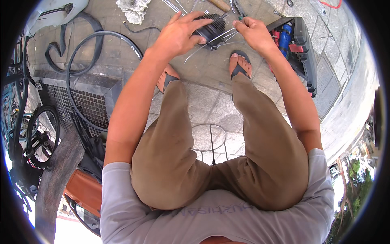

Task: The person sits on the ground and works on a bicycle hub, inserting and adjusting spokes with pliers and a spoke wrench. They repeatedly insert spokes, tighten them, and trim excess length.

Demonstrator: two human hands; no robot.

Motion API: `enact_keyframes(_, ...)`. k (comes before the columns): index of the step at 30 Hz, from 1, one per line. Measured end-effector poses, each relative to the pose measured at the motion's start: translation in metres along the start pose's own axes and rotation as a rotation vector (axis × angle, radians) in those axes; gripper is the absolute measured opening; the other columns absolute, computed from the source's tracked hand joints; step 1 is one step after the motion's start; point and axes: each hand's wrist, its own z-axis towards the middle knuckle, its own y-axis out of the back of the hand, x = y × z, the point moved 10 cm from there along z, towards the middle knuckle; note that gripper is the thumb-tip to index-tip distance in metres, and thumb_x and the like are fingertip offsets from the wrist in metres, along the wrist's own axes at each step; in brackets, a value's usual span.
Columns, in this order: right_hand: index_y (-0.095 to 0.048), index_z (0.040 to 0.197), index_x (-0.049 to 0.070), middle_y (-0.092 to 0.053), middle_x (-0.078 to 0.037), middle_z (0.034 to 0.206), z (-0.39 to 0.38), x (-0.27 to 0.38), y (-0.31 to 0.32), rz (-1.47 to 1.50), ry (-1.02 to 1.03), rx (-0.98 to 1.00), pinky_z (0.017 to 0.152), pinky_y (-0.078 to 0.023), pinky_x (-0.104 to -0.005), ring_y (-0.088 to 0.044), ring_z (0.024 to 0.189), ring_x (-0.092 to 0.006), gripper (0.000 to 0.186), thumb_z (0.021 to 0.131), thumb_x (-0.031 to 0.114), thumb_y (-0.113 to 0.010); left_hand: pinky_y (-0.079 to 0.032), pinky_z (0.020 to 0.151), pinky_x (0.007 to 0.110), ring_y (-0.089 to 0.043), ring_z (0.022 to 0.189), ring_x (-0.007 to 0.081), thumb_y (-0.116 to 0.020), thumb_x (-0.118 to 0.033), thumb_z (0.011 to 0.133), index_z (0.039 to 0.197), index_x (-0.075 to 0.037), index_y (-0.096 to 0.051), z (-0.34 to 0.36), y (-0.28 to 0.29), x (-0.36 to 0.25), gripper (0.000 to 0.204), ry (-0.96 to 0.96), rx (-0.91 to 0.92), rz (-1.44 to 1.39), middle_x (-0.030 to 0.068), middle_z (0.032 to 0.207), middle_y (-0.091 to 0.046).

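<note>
At the far middle, a black ribbed wheel hub (215, 27) rests on the ground with thin silver spokes (226, 37) around it. My left hand (178, 33) straddles the hub's left end, thumb on the near side and fingers stretched over the top. To the right of the hub my right hand (252, 34) is closed, thumb and index finger pinching the end of a spoke. Other spokes fan out between the hands, and one pale, curved strand reaches toward the near left. The hub's left end is partly hidden under my fingers.
An open black toolbox (302, 51) with a blue bottle (285, 38) stands at the right. Leftward lie a thin black rim (70, 81), a black rubber tube (99, 36) and a metal grate (79, 97). Pliers (239, 9), a wooden handle (219, 5) and a white rag (134, 10) lie beyond.
</note>
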Motion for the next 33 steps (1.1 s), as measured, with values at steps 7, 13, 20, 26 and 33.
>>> enact_keyframes(7, -0.068, 0.097, -0.004, -0.069, -0.023, 0.083, -0.014, 0.018, -0.033, -0.196, 0.062, 0.098, 0.078, -0.053, -0.048, -0.067, 0.079, -0.0366, 0.043, 0.102, 0.039, -0.064, -0.027, 0.131, 0.056, -0.06, 0.137, 0.0283, -0.078, -0.027, 0.091, 0.15, -0.027, -0.061, 0.001, -0.001, -0.003, 0.061, 0.006, 0.001, 0.027, 0.0059, 0.158, -0.055)
enact_keyframes(13, -0.07, 0.098, -0.003, -0.074, -0.028, 0.095, -0.04, 0.061, -0.054, -0.404, 0.362, -0.107, 0.084, -0.057, -0.057, -0.072, 0.089, -0.0474, 0.037, 0.103, 0.032, -0.059, -0.028, 0.13, 0.055, -0.058, 0.138, 0.0282, -0.078, -0.026, 0.091, 0.15, -0.026, -0.061, -0.003, -0.001, -0.002, 0.061, 0.022, -0.001, 0.024, 0.0064, 0.158, -0.055)
enact_keyframes(20, -0.072, 0.094, -0.004, -0.075, -0.022, 0.089, -0.073, 0.02, -0.128, -0.237, -0.045, 0.51, 0.075, -0.06, -0.0462, -0.076, 0.079, -0.0367, 0.041, 0.104, 0.034, -0.06, -0.029, 0.13, 0.056, -0.058, 0.138, 0.029, -0.078, -0.026, 0.091, 0.149, -0.026, -0.062, 0.0, 0.0, -0.004, 0.061, 0.003, -0.015, 0.0, 0.0065, 0.157, -0.056)
enact_keyframes(26, -0.073, 0.087, -0.002, -0.072, -0.015, 0.071, -0.065, 0.0, -0.173, 0.139, -0.269, 0.464, 0.072, -0.058, -0.0424, -0.073, 0.065, -0.0267, 0.048, 0.105, 0.04, -0.059, -0.028, 0.13, 0.056, -0.059, 0.137, 0.0299, -0.078, -0.026, 0.091, 0.149, -0.026, -0.062, 0.001, 0.001, -0.002, 0.06, 0.016, 0.004, 0.006, 0.0067, 0.156, -0.057)
enact_keyframes(33, -0.07, 0.081, -0.004, -0.07, -0.015, 0.068, -0.077, -0.013, -0.198, 0.438, -0.326, 0.405, 0.061, -0.056, -0.0389, -0.071, 0.062, -0.0235, 0.045, 0.1, 0.037, -0.064, -0.028, 0.129, 0.056, -0.06, 0.136, 0.0306, -0.077, -0.027, 0.092, 0.15, -0.025, -0.061, 0.002, 0.0, -0.006, 0.06, -0.011, 0.006, 0.013, 0.0071, 0.157, -0.056)
